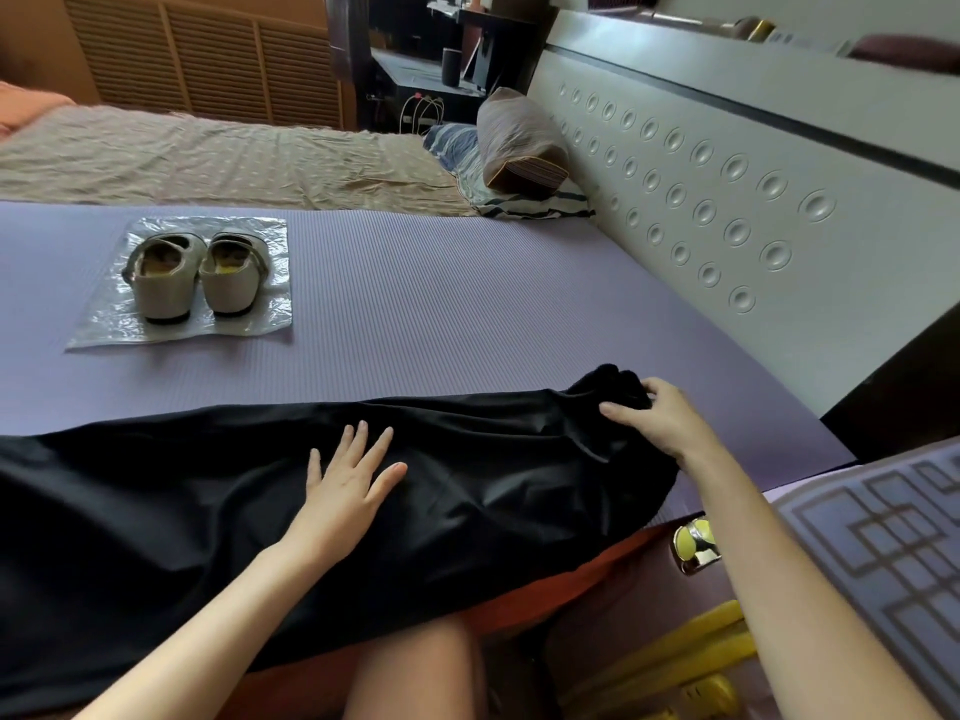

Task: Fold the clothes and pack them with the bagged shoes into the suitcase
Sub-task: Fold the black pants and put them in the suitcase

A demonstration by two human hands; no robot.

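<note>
the black garment (467, 491) is lying in a long band across the near part of the purple mat (467, 314), running left to right, with its near edge hanging off the mat toward my lap. it is looking thin, soft and faintly glossy, so i am judging it light, limp and apt to slide on itself, keeping no shape of its own. my left hand (345, 491) is resting flat on its middle, fingers straight and spread, pressing down and gripping nothing. my right hand (660, 418) is at the right end, fingers and thumb curling round the bunched cloth there. i am reckoning the best hold is at an end, pinching both corners, since a grab in the middle would only gather wrinkles. at the far left, 2 pale shoes (200, 275) are standing side by side on top of a flat clear plastic bag (270, 319), not inside it, well apart from the garment. a patterned surface (883, 537) is showing at the near right; i cannot tell what it is.
</note>
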